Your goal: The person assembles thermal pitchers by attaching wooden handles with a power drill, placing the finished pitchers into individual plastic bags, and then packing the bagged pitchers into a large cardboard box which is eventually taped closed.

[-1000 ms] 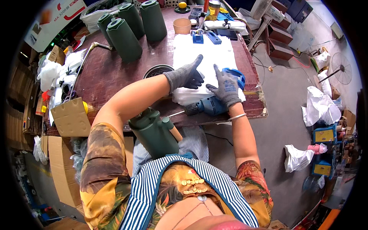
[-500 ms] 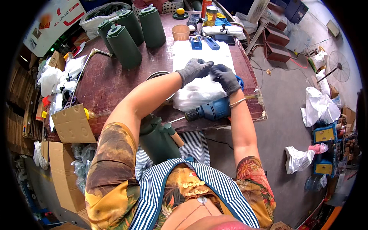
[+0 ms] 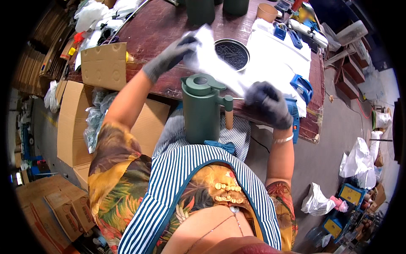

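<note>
A dark green thermos jug with a wood-toned handle stands upright on my lap, against the striped apron. Above it a thin white plastic sheet, blurred by motion, stretches slantwise between my two grey-gloved hands. My left hand is closed on its upper left end. At its lower right end is my right hand, fingers curled and smeared by motion, closed on the sheet as far as I can see. A blue power drill lies by my right wrist, partly hidden.
A round dish of dark screws sits on the dark red table, behind the sheet. More white sheets are stacked to the right, beside a blue ring-shaped tool. Several green jugs stand farther back. An open carton is at left.
My hands have come back from the stack toward me and spread apart, drawing a white sheet between them. My view has shifted, and the jug on my lap now stands more upright.
</note>
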`<state>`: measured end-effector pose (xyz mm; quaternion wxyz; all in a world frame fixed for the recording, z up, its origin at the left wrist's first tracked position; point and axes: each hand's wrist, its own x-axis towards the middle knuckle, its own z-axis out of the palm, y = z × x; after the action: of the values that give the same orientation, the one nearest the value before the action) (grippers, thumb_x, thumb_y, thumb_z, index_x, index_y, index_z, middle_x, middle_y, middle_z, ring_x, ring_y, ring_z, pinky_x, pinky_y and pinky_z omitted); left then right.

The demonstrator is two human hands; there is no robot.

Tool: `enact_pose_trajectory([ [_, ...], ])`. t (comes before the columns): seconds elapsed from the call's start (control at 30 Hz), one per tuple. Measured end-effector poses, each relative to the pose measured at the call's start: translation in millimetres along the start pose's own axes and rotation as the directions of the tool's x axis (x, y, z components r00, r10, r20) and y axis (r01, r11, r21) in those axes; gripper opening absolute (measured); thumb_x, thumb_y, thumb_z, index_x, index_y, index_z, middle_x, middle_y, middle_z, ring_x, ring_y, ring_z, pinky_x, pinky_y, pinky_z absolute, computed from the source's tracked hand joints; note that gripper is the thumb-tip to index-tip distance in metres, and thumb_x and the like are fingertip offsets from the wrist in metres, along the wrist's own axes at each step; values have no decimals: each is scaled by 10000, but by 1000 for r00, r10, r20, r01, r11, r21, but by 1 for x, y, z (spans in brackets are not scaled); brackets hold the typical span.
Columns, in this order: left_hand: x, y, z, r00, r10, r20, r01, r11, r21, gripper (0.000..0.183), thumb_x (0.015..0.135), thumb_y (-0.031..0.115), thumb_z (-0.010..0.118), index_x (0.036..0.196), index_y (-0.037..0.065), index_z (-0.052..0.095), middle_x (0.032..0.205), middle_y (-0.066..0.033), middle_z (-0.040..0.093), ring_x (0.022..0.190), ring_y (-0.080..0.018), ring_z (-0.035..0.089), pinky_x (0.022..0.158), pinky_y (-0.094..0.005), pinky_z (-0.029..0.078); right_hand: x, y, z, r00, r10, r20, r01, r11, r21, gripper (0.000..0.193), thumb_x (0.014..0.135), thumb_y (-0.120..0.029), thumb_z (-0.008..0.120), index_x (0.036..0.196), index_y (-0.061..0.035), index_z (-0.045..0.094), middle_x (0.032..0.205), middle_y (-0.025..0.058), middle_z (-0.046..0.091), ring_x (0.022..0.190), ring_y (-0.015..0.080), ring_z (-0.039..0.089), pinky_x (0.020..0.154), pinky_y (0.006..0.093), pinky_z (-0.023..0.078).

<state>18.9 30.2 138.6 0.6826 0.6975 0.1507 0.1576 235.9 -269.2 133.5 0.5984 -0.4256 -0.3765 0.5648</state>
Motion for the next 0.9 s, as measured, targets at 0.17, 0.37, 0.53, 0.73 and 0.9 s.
enact_pose_trajectory([
  [0.17,-158,-56,8,959,258,-115,-194,899,392,295,840,12,631,1128,26,566,1128,-99,595,1085,-202,585,976,-331,459,-16,9,59,890,-342,303,361,121,-924,235,772,-144,714,1005,-130,683,974,60,648,1084,310,555,1021,482,411],
  [0.37,-234,-127,59,978,-59,198,-134,545,828,319,812,162,667,1119,85,629,1187,-128,610,1236,-338,502,1073,-456,388,-94,119,46,972,-189,141,190,270,-944,261,777,-182,705,1030,-132,670,1035,65,661,1106,323,557,1015,461,427],
  [0.53,-207,-123,47,849,-458,263,-6,490,872,382,840,331,676,1178,154,673,1128,-144,666,1115,-316,604,984,-444,459,-119,155,76,982,-188,31,109,420,-901,313,744,-199,691,1052,-145,676,1093,48,670,1149,317,555,1017,448,428],
  [0.73,-91,38,-33,996,-74,-56,79,368,927,427,778,236,761,1164,75,677,1141,-172,668,1077,-320,633,945,-414,499,-163,189,74,975,-206,-84,-30,254,-967,304,777,-305,656,1050,-174,685,1060,8,675,1147,258,561,980,460,432],
  [0.9,-9,11,50,847,-110,521,-152,888,435,704,738,272,820,1345,26,562,1250,-179,631,1191,-267,577,1005,-415,466,-163,204,70,977,-142,-161,-79,459,-885,312,820,-259,625,1097,-122,654,1113,89,652,1173,308,550,1010,460,407],
])
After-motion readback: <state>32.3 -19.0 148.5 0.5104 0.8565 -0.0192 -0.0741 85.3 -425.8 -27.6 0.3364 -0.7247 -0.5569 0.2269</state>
